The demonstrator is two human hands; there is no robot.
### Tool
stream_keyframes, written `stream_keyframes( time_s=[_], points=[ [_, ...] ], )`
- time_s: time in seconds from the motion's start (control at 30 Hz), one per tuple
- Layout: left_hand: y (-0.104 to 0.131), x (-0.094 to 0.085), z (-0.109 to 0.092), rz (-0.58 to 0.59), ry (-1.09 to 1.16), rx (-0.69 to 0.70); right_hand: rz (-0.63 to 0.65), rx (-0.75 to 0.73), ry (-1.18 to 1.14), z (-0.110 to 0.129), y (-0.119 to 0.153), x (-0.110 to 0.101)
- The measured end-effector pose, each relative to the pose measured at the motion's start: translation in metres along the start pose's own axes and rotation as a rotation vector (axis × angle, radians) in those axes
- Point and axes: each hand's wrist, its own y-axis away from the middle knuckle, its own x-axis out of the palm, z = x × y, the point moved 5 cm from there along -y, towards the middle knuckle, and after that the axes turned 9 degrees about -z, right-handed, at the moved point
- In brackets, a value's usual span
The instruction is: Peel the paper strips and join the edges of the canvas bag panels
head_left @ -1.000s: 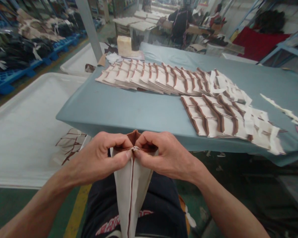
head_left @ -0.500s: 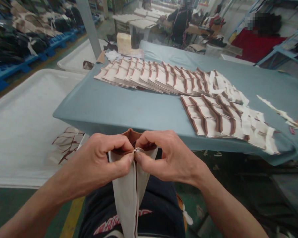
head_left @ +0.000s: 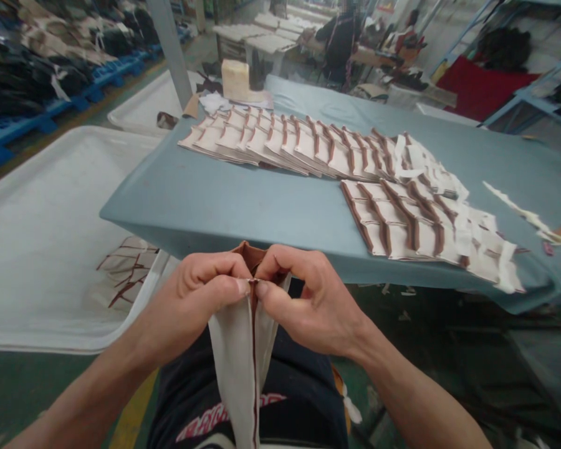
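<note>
Between my hands hangs a cream fabric piece [head_left: 236,368] with a dark brown seam down its middle and brown lining at its top. My left hand [head_left: 206,293] pinches the top edge just left of the seam, thumb in front and fingers behind. Right of the seam, my right hand [head_left: 299,290] pinches the same edge, its thumb close to the left one. The piece hangs down over my lap, in front of the table's near edge.
A blue-covered table [head_left: 224,199] holds a long overlapping row of cream pieces [head_left: 303,143] and a second stack [head_left: 402,218] at right. A white bin [head_left: 37,249] stands at left with pieces inside. A person [head_left: 341,40] is in the background.
Both thumbs have shifted slightly at the top edge, and more of the brown seam shows between them. The left hand has turned a little.
</note>
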Motion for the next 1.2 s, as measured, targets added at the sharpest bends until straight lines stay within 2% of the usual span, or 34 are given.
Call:
stream_keyframes(
  time_s=[0.07,0.13,0.27,0.37,0.6,0.67,0.73,0.8,0.87,1.0,1.1,1.2],
  points=[
    [-0.003,0.001,0.003,0.040,0.052,-0.022,0.002,0.031,-0.040,-0.003,0.001,0.001],
    [-0.003,-0.002,0.001,0.056,0.028,0.027,0.005,0.032,-0.062,-0.005,0.001,0.002],
    [0.003,-0.011,-0.013,0.034,-0.187,0.192,0.014,-0.034,-0.042,-0.002,0.004,0.001],
    [0.005,-0.015,-0.024,0.029,-0.352,0.261,0.007,-0.104,-0.004,0.001,0.005,0.000],
    [0.004,-0.007,-0.036,0.053,-0.529,0.353,-0.005,-0.200,0.126,0.007,0.011,-0.002],
    [0.005,-0.005,-0.034,0.012,-0.527,0.390,-0.025,-0.171,0.118,0.005,0.010,-0.002],
    [0.005,-0.003,-0.031,-0.024,-0.440,0.406,-0.030,-0.068,0.044,-0.001,0.008,-0.003],
    [0.002,0.000,-0.026,-0.021,-0.291,0.374,-0.003,0.071,-0.086,-0.008,0.005,-0.002],
    [-0.002,0.004,-0.018,0.014,-0.119,0.275,0.065,0.178,-0.216,-0.011,0.002,-0.001],
    [-0.008,0.009,-0.002,0.080,0.156,0.054,0.201,0.246,-0.304,-0.009,-0.004,-0.004],
    [-0.009,0.008,0.002,0.175,0.132,0.020,0.271,0.176,-0.293,-0.009,-0.007,-0.009],
    [-0.010,0.004,0.001,0.250,-0.054,0.039,0.307,0.074,-0.264,-0.013,-0.009,-0.012]
  ],
)
